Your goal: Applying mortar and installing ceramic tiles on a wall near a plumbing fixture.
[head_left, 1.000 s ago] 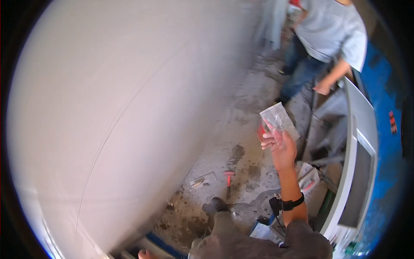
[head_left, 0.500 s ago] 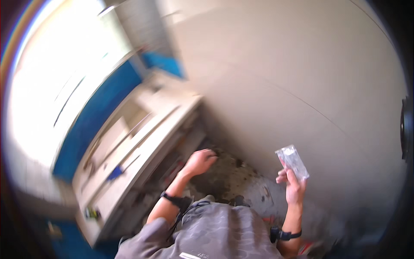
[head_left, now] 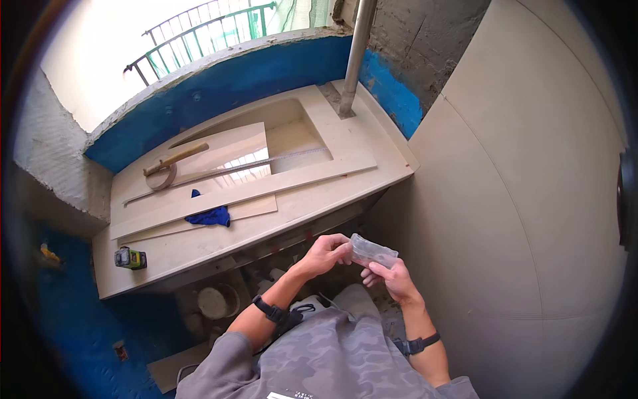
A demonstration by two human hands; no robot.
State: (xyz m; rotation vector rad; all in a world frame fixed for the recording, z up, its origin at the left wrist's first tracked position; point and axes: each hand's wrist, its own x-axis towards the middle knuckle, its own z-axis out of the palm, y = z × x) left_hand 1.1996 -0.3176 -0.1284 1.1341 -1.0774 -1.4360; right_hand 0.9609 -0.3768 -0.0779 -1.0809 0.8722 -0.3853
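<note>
In front of my body I hold a small clear plastic packet [head_left: 373, 251], tilted slightly down to the right. What lies inside it is too indistinct to name. My right hand [head_left: 397, 282] grips its right end, with the thumb on top and the fingers curled beneath. At the other end, the fingertips of my left hand [head_left: 325, 255] pinch the packet's edge. A strap is round each forearm.
Ahead and left, a pale counter [head_left: 325, 193] bears a wooden-handled tool [head_left: 183, 158], a long metal ruler [head_left: 226, 174], a blue cloth or glove [head_left: 211, 217] and a green-black device [head_left: 130, 258]. A pipe [head_left: 357, 60] rises behind. Tiled wall [head_left: 492, 219] stands right; a bucket [head_left: 218, 300] sits below.
My view has swung left toward the counter. The packet, held up in my right hand alone before, has come to the middle, and my left hand has closed on its end.
</note>
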